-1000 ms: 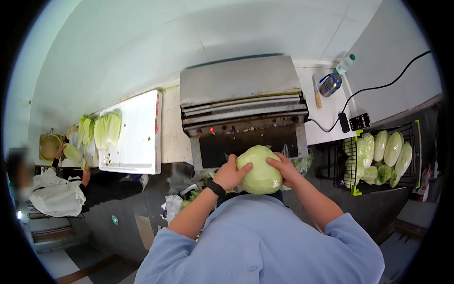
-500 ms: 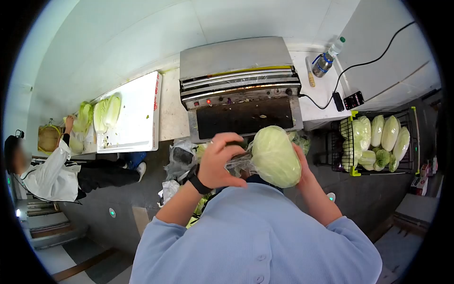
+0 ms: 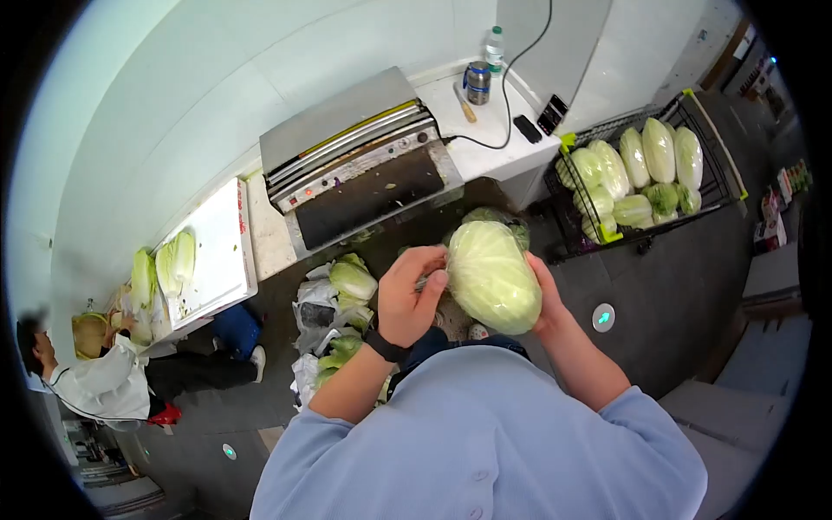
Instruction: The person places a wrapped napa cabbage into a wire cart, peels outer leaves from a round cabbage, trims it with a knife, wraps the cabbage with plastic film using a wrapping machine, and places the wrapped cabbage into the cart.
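Observation:
A pale green Chinese cabbage (image 3: 496, 276) in clear, shiny film is held up in front of my body. My right hand (image 3: 546, 299) supports it along its right side, with the fingers partly hidden behind it. At its left end, my left hand (image 3: 418, 295) has its fingers and thumb closed together on the gathered plastic film (image 3: 425, 280). A black watch (image 3: 386, 347) is on my left wrist. Ahead stands the film-wrapping machine (image 3: 347, 160) with a dark plate, just beyond reach of both hands.
A black cart (image 3: 572, 234) on the right holds several wrapped cabbages. Loose cabbages (image 3: 351, 279) and plastic bags lie low at left. Along the counter are a knife (image 3: 465, 104), a flask (image 3: 477, 83) and a phone (image 3: 552, 114). A co-worker (image 3: 104, 381) works by a white board (image 3: 212, 251).
My view has turned right, towards the cart. My left hand has gone from spread fingers to a pinch at the cabbage's left end. My right hand still holds the cabbage.

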`<action>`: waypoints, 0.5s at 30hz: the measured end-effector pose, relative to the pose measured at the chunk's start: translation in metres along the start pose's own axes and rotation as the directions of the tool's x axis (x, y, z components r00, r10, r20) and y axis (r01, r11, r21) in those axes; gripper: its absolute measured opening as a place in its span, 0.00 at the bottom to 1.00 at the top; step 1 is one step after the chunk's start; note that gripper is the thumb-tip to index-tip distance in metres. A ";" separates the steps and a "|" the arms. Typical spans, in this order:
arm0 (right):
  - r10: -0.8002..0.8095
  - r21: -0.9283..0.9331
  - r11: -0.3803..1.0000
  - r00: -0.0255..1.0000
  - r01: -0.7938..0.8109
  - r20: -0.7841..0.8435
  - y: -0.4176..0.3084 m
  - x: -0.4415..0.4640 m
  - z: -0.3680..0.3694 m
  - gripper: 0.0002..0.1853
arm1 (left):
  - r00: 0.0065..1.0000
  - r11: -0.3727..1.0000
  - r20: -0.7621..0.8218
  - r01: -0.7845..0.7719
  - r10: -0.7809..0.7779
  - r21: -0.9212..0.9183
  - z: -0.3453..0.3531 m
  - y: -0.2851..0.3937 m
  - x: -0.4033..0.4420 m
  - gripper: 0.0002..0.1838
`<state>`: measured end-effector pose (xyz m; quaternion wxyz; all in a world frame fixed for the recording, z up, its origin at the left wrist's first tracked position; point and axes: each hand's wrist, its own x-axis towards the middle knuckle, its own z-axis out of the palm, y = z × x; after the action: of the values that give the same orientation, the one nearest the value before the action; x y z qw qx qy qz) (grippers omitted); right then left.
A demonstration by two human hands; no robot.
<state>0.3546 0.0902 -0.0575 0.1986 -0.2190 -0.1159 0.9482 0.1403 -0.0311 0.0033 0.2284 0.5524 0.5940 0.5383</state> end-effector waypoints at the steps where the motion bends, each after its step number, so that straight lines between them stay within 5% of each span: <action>1: -0.011 0.016 1.000 1.000 0.011 0.015 0.002 -0.010 -0.005 0.32 | 0.994 0.981 -0.083 0.051 -0.068 -0.187 0.013 0.004 -0.008 0.21; 4: -0.051 0.032 0.998 0.998 0.050 0.037 0.003 -0.030 -0.012 0.32 | 0.986 0.987 0.075 -0.154 0.150 0.037 0.010 0.014 -0.013 0.24; 8: -0.095 0.025 0.995 0.995 0.094 0.036 -0.001 -0.046 -0.007 0.32 | 0.942 0.964 0.208 -0.264 0.264 -0.031 0.000 0.003 -0.020 0.13; 9: -0.092 0.034 0.995 0.995 0.091 0.039 0.000 -0.048 -0.005 0.32 | 0.964 0.968 0.157 -0.191 0.216 -0.163 0.000 0.002 -0.022 0.08; 12: -0.113 0.013 0.994 0.992 0.113 0.049 0.002 -0.048 0.002 0.32 | 0.988 0.973 0.058 -0.130 0.143 -0.191 -0.004 0.016 -0.023 0.07; 13: -0.084 0.033 0.996 0.992 0.082 0.089 0.001 -0.047 0.000 0.32 | 0.974 0.971 0.032 -0.223 0.226 -0.085 -0.006 0.016 -0.022 0.04; 15: -0.013 0.077 0.997 0.987 0.000 0.159 0.003 -0.046 -0.009 0.33 | 0.993 0.966 -0.098 -0.095 0.073 -0.240 -0.001 0.015 -0.024 0.02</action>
<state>0.3957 0.0689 -0.0490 0.1999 -0.1342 -0.0957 0.9658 0.1525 -0.0557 0.0092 0.2453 0.5203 0.5089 0.6404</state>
